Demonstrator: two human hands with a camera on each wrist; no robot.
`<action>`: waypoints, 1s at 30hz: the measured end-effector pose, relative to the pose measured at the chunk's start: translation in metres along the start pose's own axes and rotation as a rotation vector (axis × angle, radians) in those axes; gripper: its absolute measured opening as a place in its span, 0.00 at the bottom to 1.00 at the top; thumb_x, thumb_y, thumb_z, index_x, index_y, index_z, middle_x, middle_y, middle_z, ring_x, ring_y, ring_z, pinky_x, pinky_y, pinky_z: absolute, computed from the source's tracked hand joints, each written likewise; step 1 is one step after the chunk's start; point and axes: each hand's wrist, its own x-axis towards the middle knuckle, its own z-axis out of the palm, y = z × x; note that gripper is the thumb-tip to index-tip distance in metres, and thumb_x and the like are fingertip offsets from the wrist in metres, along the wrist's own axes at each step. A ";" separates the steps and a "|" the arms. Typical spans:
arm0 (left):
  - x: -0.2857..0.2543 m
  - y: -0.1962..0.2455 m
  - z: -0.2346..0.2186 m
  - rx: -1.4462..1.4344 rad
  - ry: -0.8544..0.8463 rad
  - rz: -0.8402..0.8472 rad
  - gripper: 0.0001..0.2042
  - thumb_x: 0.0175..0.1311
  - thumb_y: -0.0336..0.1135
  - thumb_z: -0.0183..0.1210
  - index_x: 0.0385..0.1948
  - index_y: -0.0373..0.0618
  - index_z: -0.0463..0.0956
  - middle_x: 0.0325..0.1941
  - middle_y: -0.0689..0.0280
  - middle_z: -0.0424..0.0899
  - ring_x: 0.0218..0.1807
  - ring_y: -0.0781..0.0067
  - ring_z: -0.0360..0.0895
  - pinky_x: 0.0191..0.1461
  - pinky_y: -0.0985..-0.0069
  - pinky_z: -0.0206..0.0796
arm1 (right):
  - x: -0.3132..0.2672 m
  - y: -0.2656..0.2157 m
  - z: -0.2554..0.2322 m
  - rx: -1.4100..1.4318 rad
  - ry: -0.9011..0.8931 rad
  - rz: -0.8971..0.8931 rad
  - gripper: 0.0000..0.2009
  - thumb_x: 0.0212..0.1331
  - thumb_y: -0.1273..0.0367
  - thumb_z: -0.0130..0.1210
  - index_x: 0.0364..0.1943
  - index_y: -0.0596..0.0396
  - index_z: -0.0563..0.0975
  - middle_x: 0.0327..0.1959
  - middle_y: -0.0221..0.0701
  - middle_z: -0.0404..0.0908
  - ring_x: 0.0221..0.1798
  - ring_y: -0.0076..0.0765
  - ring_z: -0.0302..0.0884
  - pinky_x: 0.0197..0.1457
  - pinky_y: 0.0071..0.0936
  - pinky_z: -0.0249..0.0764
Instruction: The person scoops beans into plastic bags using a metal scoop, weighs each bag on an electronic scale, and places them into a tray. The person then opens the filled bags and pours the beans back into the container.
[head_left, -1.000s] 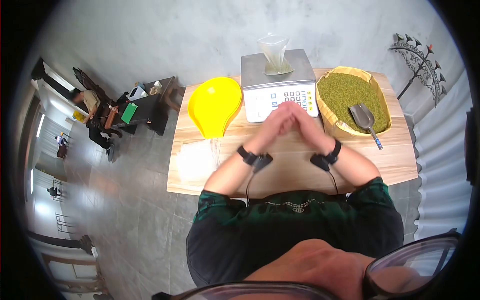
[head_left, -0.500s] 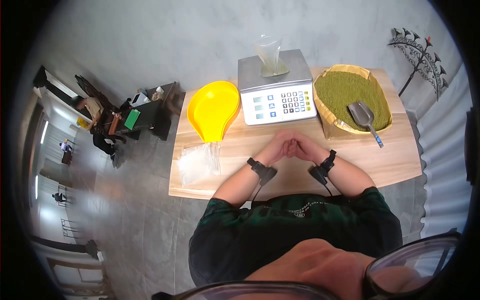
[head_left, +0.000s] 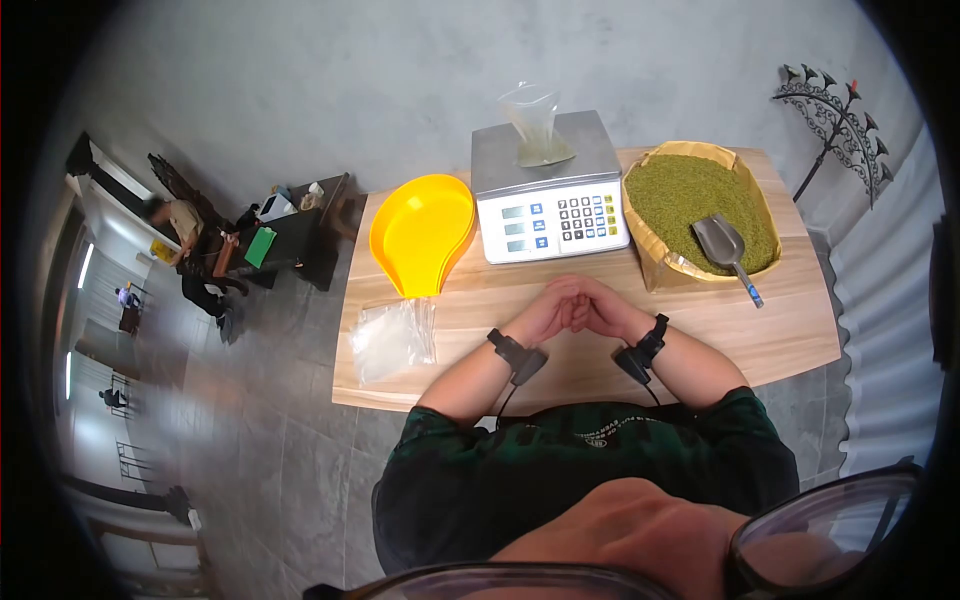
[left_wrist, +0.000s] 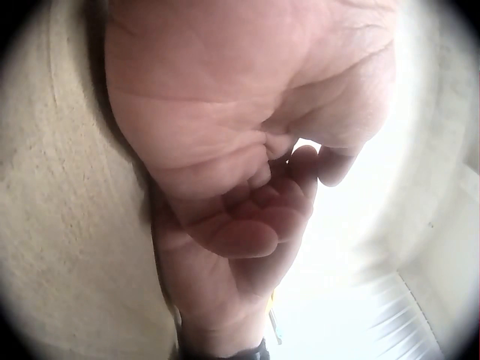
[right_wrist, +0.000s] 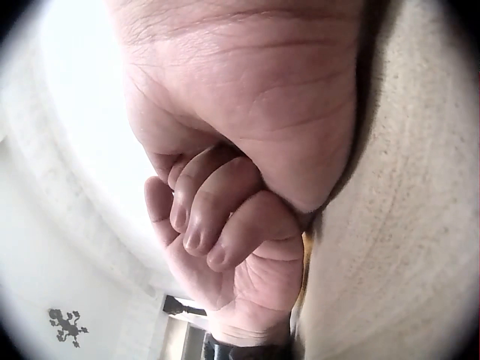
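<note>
The left hand [head_left: 543,310] and right hand [head_left: 612,308] meet on the wooden table in front of the scale [head_left: 554,224], fingers loosely curled and overlapping, with no object visible in them. The left wrist view has the left palm [left_wrist: 225,97] above, touching the right hand [left_wrist: 217,289]. In the right wrist view, the right palm [right_wrist: 255,97] lies above the left hand [right_wrist: 262,289]; bent fingers sit between them. A clear bag [head_left: 540,135] with some green contents in its bottom stands upright on the scale's metal plate [head_left: 495,160].
At left lie a yellow scoop-shaped tray [head_left: 420,228] and clear bags [head_left: 388,342]. The paper sack [head_left: 660,262] at right holds green grains [head_left: 690,200], with a metal scoop [head_left: 720,243] on top. A person [head_left: 186,222] is at a dark table [head_left: 293,238], far left.
Both hands have come down and back from the scale's keypad towards the body, uncovering the keys. Over the last half second they have stayed together, while the head view has shifted slightly.
</note>
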 end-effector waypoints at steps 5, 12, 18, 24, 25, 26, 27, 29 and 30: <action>0.000 0.000 0.001 0.027 -0.012 -0.017 0.15 0.70 0.48 0.49 0.31 0.46 0.68 0.23 0.67 0.69 0.25 0.72 0.65 0.29 0.75 0.58 | 0.004 0.006 -0.013 0.032 -0.058 -0.006 0.19 0.70 0.54 0.46 0.32 0.52 0.80 0.23 0.31 0.80 0.23 0.26 0.75 0.25 0.19 0.66; 0.003 -0.008 -0.012 -0.070 0.000 -0.033 0.13 0.70 0.45 0.48 0.32 0.46 0.69 0.27 0.67 0.70 0.29 0.71 0.68 0.30 0.74 0.60 | 0.003 0.005 -0.012 0.055 -0.034 0.030 0.18 0.70 0.54 0.47 0.34 0.51 0.79 0.23 0.29 0.81 0.24 0.25 0.76 0.24 0.18 0.68; 0.002 -0.006 -0.010 -0.077 -0.023 0.007 0.10 0.69 0.42 0.49 0.35 0.45 0.69 0.28 0.66 0.70 0.29 0.71 0.69 0.29 0.73 0.63 | 0.002 0.004 -0.007 -0.003 -0.023 -0.002 0.17 0.69 0.53 0.48 0.30 0.48 0.77 0.20 0.25 0.77 0.22 0.22 0.71 0.24 0.18 0.61; 0.002 -0.003 -0.006 -0.059 -0.019 0.015 0.10 0.69 0.42 0.50 0.34 0.45 0.68 0.27 0.66 0.70 0.27 0.71 0.69 0.27 0.73 0.63 | -0.001 -0.001 -0.002 -0.005 0.006 0.003 0.15 0.70 0.54 0.48 0.35 0.48 0.77 0.22 0.24 0.77 0.23 0.22 0.71 0.25 0.17 0.61; 0.001 -0.003 -0.006 -0.064 -0.024 0.014 0.10 0.68 0.42 0.50 0.33 0.45 0.68 0.26 0.66 0.70 0.27 0.71 0.69 0.27 0.73 0.63 | -0.001 0.000 -0.002 -0.002 0.001 -0.002 0.15 0.70 0.54 0.47 0.38 0.49 0.77 0.22 0.24 0.76 0.23 0.22 0.71 0.25 0.17 0.60; 0.001 -0.004 -0.006 -0.066 -0.024 0.013 0.10 0.68 0.42 0.50 0.33 0.45 0.68 0.26 0.66 0.70 0.27 0.71 0.69 0.27 0.73 0.63 | -0.001 0.000 -0.002 0.001 -0.004 -0.006 0.14 0.70 0.55 0.47 0.41 0.49 0.77 0.23 0.25 0.76 0.23 0.22 0.70 0.25 0.17 0.60; 0.002 -0.005 -0.007 -0.062 -0.017 0.007 0.10 0.68 0.42 0.51 0.33 0.45 0.68 0.25 0.66 0.70 0.26 0.71 0.69 0.27 0.73 0.63 | -0.001 0.000 -0.002 0.001 -0.004 -0.004 0.14 0.70 0.55 0.47 0.41 0.49 0.77 0.23 0.25 0.76 0.23 0.22 0.70 0.25 0.17 0.60; 0.001 -0.004 -0.006 -0.058 -0.010 0.001 0.10 0.68 0.42 0.51 0.32 0.45 0.69 0.25 0.65 0.70 0.26 0.71 0.69 0.27 0.73 0.62 | -0.001 -0.001 -0.002 0.001 -0.024 -0.007 0.15 0.70 0.56 0.47 0.47 0.50 0.77 0.23 0.25 0.76 0.24 0.23 0.69 0.25 0.18 0.60; 0.001 -0.003 -0.004 -0.054 -0.001 -0.002 0.10 0.67 0.42 0.51 0.32 0.45 0.68 0.24 0.66 0.70 0.26 0.72 0.69 0.28 0.74 0.61 | 0.000 0.000 -0.003 0.000 -0.023 -0.007 0.15 0.70 0.56 0.47 0.47 0.50 0.77 0.23 0.25 0.76 0.24 0.23 0.69 0.25 0.18 0.60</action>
